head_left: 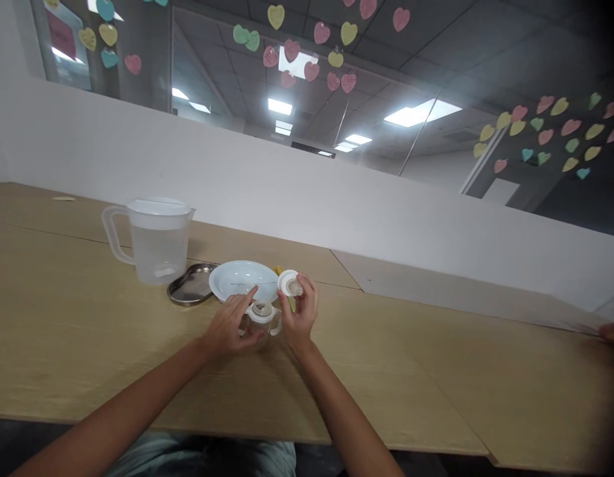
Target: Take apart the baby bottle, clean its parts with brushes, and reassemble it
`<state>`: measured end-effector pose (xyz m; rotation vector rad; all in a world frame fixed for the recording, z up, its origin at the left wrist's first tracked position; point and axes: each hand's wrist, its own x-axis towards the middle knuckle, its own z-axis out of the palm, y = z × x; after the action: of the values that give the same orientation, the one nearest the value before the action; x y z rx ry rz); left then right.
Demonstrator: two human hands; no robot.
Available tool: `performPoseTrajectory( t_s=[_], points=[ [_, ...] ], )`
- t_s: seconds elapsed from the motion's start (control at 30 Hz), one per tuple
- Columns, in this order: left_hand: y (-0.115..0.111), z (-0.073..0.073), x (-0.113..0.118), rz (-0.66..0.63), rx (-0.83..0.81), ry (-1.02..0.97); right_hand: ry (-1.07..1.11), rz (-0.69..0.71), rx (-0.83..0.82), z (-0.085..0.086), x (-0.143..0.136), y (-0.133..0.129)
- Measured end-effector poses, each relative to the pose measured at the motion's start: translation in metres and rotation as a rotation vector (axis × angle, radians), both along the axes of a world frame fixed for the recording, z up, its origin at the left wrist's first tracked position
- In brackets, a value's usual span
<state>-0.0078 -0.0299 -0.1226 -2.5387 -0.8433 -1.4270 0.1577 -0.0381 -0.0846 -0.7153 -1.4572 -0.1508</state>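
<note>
A small clear bottle (261, 314) with a white collar and side handles stands on the wooden table, its mouth uncovered. My left hand (233, 326) is wrapped around the bottle's left side, thumb in front and fingers behind. Up and to the right, my right hand (301, 308) holds a white lid (289, 283) with a clear teat-like part by its edge, apart from the bottle. Just behind the bottle sits a pale blue bowl (243, 270). Something yellow and green lies partly hidden behind my right hand.
A large translucent jug (160, 242) with liquid in it stands at the left, beside a kidney-shaped metal tray (191, 286). A white wall (267, 192) runs behind the table (386, 377). At the far right edge, part of another person's hand (613, 333) shows.
</note>
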Motion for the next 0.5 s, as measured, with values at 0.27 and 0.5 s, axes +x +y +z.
performPoseTrajectory(
  t_s=[0.27, 0.5],
  points=[
    [-0.001, -0.001, 0.000, 0.000, -0.047, 0.004, 0.040, -0.038, 0.159, 0.008, 0.000, -0.003],
    [-0.001, -0.001, 0.000, -0.004, -0.061, 0.009, 0.077, -0.088, 0.227, 0.015, 0.003, -0.004]
  ],
)
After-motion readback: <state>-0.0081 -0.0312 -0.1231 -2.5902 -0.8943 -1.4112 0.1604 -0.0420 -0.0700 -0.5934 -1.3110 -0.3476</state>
